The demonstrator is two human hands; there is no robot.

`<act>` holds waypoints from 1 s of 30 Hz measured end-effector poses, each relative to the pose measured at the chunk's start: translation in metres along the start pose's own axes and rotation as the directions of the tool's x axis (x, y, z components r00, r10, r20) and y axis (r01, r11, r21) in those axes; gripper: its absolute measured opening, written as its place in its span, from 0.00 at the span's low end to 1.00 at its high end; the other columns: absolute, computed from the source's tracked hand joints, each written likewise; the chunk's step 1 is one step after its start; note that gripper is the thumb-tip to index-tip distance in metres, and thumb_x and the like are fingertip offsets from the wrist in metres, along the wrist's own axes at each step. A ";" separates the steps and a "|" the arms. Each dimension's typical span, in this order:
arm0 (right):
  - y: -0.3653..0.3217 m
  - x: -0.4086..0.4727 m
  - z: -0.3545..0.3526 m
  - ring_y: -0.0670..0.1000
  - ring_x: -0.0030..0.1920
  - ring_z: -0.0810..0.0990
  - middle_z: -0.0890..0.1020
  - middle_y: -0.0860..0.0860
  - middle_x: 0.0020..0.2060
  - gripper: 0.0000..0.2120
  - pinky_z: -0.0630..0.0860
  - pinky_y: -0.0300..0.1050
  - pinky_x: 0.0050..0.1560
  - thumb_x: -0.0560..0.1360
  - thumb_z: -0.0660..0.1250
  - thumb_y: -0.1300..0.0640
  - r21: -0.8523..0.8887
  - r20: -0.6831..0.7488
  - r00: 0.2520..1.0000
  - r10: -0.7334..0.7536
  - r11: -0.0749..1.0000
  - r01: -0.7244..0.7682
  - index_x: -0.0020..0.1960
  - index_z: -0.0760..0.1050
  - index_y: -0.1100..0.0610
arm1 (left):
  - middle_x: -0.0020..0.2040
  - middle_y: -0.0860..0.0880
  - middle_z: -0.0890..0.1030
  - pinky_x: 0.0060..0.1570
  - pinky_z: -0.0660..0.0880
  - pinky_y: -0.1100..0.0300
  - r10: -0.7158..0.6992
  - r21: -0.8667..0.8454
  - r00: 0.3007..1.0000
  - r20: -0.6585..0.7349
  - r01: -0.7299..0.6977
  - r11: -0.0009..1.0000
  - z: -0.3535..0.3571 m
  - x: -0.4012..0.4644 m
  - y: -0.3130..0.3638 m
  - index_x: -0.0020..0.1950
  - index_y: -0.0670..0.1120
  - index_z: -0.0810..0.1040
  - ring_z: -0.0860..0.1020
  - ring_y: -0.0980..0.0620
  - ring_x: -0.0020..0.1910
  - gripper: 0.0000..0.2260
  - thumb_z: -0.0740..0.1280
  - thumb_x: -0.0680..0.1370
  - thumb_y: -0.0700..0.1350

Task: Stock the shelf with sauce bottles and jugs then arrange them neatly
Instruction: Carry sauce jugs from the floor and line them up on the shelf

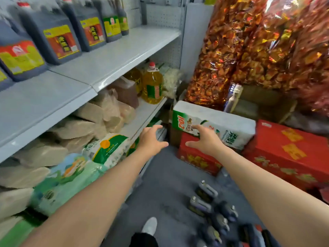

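Several dark sauce jugs (53, 34) with red and yellow labels stand in a row on the upper white shelf (114, 57) at the left, with two tall dark bottles (114, 22) behind them. More dark sauce bottles and jugs (213, 216) lie on the grey floor at the lower right. My left hand (151, 138) and my right hand (204, 138) are both stretched forward in mid-air, fingers spread and loosely bent, holding nothing. They hover above the floor, in front of a white and green pack.
The lower shelf holds rice bags (106, 150), beige packs (85, 122) and yellow oil jugs (153, 84). Red cartons (292, 154) and a white and green pack (222, 123) stand ahead on the floor. Big bags of shiny red and gold sweets (249, 43) fill the right. My shoe (150, 225) shows below.
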State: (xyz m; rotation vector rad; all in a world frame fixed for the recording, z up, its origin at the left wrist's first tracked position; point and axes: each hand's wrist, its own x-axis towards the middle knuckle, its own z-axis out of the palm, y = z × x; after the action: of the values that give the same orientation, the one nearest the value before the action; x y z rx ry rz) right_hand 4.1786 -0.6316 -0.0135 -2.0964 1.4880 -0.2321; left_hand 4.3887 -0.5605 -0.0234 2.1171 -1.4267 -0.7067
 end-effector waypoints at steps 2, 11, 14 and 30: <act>0.019 0.009 0.010 0.56 0.69 0.73 0.74 0.54 0.70 0.37 0.71 0.50 0.65 0.72 0.76 0.43 -0.005 0.006 0.997 0.073 0.997 -0.073 0.76 0.66 0.51 | 0.69 0.44 0.69 0.66 0.69 0.53 0.023 0.003 0.997 0.073 -0.023 1.000 0.023 0.021 -0.002 0.73 0.54 0.69 0.71 0.43 0.67 0.32 0.77 0.71 0.49; 0.094 0.044 0.085 0.55 0.70 0.72 0.72 0.53 0.71 0.39 0.74 0.52 0.65 0.73 0.75 0.42 0.066 0.092 0.898 0.431 0.897 -0.437 0.77 0.62 0.51 | 0.71 0.44 0.68 0.66 0.71 0.47 0.036 0.094 0.918 0.396 -0.079 0.992 0.113 0.113 -0.034 0.74 0.55 0.67 0.70 0.42 0.68 0.33 0.77 0.72 0.51; 0.125 0.042 0.116 0.56 0.70 0.71 0.71 0.52 0.72 0.38 0.74 0.53 0.66 0.74 0.74 0.43 0.128 0.149 0.840 0.522 0.832 -0.540 0.78 0.62 0.50 | 0.71 0.44 0.68 0.66 0.71 0.48 0.020 0.156 0.870 0.493 -0.111 0.982 0.149 0.129 -0.046 0.75 0.54 0.67 0.69 0.42 0.69 0.33 0.77 0.72 0.51; 0.331 0.001 0.350 0.61 0.67 0.75 0.76 0.59 0.67 0.36 0.73 0.54 0.65 0.71 0.77 0.48 0.198 0.261 0.624 0.736 0.592 -0.781 0.74 0.67 0.54 | 0.69 0.42 0.70 0.65 0.68 0.54 -0.090 0.227 0.678 0.730 -0.116 0.967 0.434 0.128 -0.174 0.74 0.53 0.68 0.68 0.42 0.70 0.31 0.76 0.73 0.52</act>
State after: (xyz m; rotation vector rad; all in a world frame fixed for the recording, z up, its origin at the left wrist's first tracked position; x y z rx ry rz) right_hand 4.0628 -0.5922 -0.4798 -1.0504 1.9664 0.0458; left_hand 4.2642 -0.6690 -0.4790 2.0847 -2.0300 -1.5869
